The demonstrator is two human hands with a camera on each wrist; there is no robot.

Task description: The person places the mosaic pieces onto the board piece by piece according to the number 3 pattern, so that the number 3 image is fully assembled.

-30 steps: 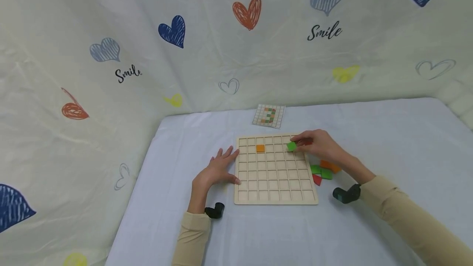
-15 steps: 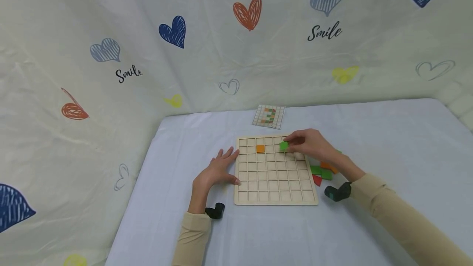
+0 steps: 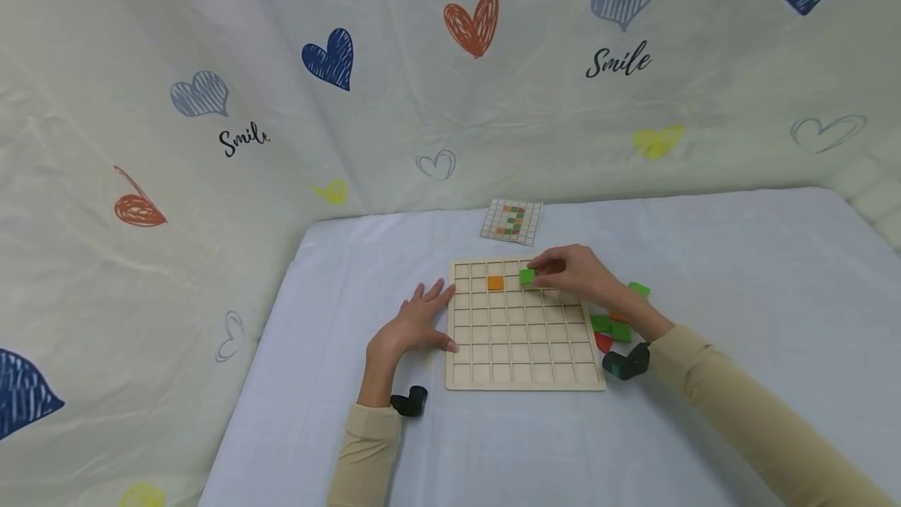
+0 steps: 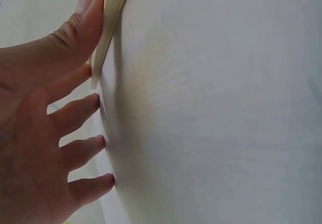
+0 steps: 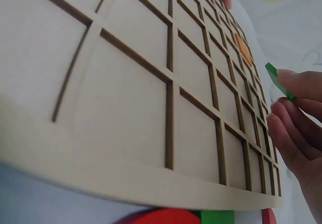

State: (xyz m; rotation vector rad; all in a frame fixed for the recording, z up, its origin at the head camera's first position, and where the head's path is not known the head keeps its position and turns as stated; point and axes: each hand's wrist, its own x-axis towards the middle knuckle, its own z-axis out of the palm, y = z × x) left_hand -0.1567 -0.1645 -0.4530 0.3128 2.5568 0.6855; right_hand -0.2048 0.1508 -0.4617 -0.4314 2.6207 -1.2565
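A wooden grid board (image 3: 521, 352) lies flat on the white-covered table. One orange square tile (image 3: 496, 283) sits in a cell of its second row. My right hand (image 3: 576, 272) pinches a green square tile (image 3: 526, 277) between thumb and fingers, over the upper part of the board, right of the orange tile. In the right wrist view that green tile (image 5: 279, 82) is tilted and held above the grid. With fingers spread, my left hand (image 3: 411, 325) touches the board's left edge. The left wrist view has its thumb against the wooden edge (image 4: 111, 27).
Beside the board's right edge lie loose green tiles (image 3: 621, 332), a red piece (image 3: 603, 343) and orange tiles partly under the right forearm. Behind the board is a small printed grid card (image 3: 512, 221) with a coloured pattern. A white cloth with printed hearts hangs at the back.
My right hand has moved left over the board with the green tile, nearer the orange tile. Another green tile by the forearm has come into view. The left hand stays in place.
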